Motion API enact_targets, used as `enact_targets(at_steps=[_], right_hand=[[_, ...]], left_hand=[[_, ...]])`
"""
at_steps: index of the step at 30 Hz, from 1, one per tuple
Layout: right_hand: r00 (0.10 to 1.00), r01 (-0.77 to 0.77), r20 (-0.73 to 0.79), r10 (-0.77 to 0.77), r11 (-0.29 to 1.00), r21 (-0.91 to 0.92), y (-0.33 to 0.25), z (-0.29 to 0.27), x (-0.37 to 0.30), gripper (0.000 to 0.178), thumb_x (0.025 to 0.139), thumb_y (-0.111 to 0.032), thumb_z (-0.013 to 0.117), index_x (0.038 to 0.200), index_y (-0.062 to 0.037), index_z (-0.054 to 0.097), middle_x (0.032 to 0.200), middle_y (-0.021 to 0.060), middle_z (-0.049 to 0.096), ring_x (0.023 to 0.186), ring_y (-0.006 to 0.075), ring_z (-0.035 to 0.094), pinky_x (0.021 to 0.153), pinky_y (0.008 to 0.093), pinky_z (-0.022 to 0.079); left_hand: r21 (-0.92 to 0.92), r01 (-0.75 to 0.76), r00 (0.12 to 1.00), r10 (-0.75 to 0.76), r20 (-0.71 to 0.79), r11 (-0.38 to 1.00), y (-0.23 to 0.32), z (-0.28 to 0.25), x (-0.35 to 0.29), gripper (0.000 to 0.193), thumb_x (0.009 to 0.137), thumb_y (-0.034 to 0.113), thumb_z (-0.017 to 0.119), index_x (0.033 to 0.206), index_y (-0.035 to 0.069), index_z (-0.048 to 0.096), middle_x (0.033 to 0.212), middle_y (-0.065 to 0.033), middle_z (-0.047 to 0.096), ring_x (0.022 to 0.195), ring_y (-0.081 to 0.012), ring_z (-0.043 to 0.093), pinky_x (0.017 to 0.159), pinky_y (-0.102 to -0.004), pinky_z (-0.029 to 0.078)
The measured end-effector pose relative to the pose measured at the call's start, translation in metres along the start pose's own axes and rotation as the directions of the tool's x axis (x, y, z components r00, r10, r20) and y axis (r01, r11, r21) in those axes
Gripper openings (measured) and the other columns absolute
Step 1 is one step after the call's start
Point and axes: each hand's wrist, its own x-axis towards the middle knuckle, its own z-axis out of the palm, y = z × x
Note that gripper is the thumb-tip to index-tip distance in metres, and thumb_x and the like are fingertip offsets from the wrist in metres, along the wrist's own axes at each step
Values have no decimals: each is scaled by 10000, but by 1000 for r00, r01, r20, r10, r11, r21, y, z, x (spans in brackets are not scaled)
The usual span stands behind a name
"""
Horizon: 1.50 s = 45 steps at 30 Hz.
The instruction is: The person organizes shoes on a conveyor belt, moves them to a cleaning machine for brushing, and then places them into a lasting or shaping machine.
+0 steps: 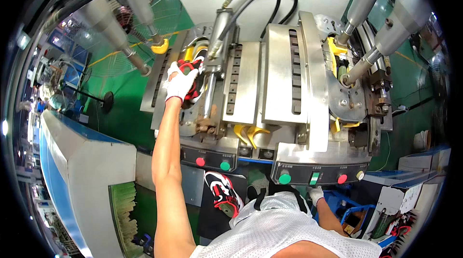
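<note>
My left arm reaches forward to the left station of a metal press machine. There my left hand (181,82), in a white glove, closes over the red upper of a sneaker (195,91) in black, white and red. The sneaker sits beside a slanted metal cylinder (221,31), partly covered by my glove. Lower down, my right hand (316,194), also gloved in white, hangs just below the right control panel (322,173). Its fingers are too small and partly hidden to read. A second sneaker (224,193) lies on a dark surface close to my body.
Metal posts (374,50) come down over the right station, with yellow pads (333,50) below. The left control panel (208,157) carries a red and a green button. A white and blue machine (89,161) stands at left, a blue crate (337,205) at right.
</note>
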Motion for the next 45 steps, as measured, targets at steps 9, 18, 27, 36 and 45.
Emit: enact_targets(at_steps=[9,18,27,36,45], right_hand=[[911,403,25,-412,873,-274,96,49,59,276,932,-257,579,1050,-54,724,1024,224,730,939,395,709,796,507,540],[780,623,530,-333,328,-710,-23,26,51,421,979,-338,506,1163,-10,696,1188,281,678,1123,407,661,914,487,530],[488,821,573,-659,569,-45,-159,121,-148,867,854,-480,728,1476,48,433,1463,288,532,1344,396,549,1111,437,446],[507,859,112,-855,488,-155,-149,249,-212,850,764,-187,697,1514,-15,337,1372,278,519,1251,434,553,1060,444,455],[577,73,507,-641,659,749,-116,132,-238,302,778,-55,698,1074,-79,642,883,-9,643,785,84,586,713,266,483]], left_hand=[[287,58,997,-72,37,956,-3,15,80,759,831,560,715,1310,-4,549,1339,-285,605,1257,-441,585,1044,-510,465],[-157,-161,951,110,-290,974,13,-121,-76,628,835,489,781,1158,-34,650,1024,-225,723,953,-346,702,880,-410,525],[-448,167,880,-338,-334,878,-100,-154,-407,360,861,77,766,1169,-55,634,1052,-113,689,925,-175,652,883,-323,527],[-29,598,801,-598,-32,801,-199,-112,-631,492,845,319,793,1163,-24,640,1077,-184,678,996,-333,664,902,-421,514],[-96,492,869,-494,1,865,-193,-118,-638,431,829,198,806,1138,-19,598,1030,-171,652,891,-294,659,824,-402,531]])
